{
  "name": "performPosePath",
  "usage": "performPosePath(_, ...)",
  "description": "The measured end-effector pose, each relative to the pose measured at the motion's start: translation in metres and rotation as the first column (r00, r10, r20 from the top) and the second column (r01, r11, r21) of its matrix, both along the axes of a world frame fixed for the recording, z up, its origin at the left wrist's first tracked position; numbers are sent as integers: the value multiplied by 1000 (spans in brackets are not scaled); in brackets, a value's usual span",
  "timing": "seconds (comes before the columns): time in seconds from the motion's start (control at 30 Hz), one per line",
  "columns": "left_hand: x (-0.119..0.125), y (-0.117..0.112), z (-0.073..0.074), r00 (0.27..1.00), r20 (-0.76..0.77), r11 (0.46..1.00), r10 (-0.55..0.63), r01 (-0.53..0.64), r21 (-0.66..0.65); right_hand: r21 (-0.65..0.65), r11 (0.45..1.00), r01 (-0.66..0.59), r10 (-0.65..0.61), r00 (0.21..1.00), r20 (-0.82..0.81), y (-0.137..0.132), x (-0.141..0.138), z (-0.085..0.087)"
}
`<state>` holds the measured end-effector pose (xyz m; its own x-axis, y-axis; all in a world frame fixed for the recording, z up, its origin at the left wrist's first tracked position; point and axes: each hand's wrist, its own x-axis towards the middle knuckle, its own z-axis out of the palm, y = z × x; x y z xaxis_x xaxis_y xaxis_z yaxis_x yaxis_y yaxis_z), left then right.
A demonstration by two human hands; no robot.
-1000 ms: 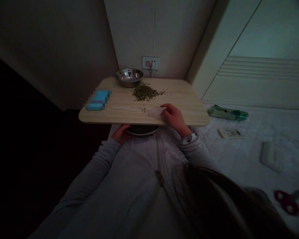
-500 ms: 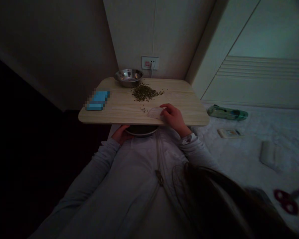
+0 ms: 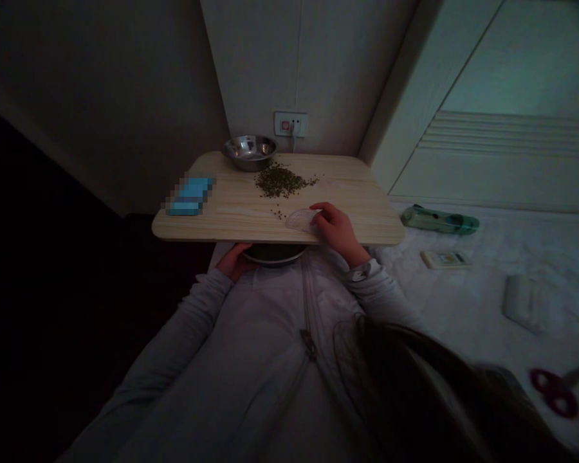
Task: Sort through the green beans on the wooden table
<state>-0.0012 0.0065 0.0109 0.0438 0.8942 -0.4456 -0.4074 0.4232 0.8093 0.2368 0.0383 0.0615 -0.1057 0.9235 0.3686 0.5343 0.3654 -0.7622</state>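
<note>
My right hand point(image 3: 336, 230) rests on the near edge of a small wooden table point(image 3: 367, 212), fingers curled on a pale flat card point(image 3: 300, 220). A few loose green beans lie just beyond the card, and a larger pile of green beans point(image 3: 280, 181) sits mid-table. My left hand point(image 3: 232, 260) is below the table's front edge, gripping the rim of a metal bowl point(image 3: 273, 255) held under that edge; the table hides most of this bowl. A second steel bowl point(image 3: 249, 151) stands at the back of the table.
A blue flat object point(image 3: 189, 195) lies on the table's left side. A wall socket point(image 3: 290, 123) is behind the table. On the white bedding to the right lie a green case point(image 3: 439, 220), a remote point(image 3: 444, 259), a grey pouch point(image 3: 521, 299) and red scissors point(image 3: 557, 389).
</note>
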Motion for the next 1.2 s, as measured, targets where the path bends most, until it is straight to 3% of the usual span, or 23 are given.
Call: performPosePath(1.2, 1, -2, 3, 1000, -22, 1000, -6, 6, -1, 12, 1000, 1, -1, 1000, 4, 0, 1, -1)
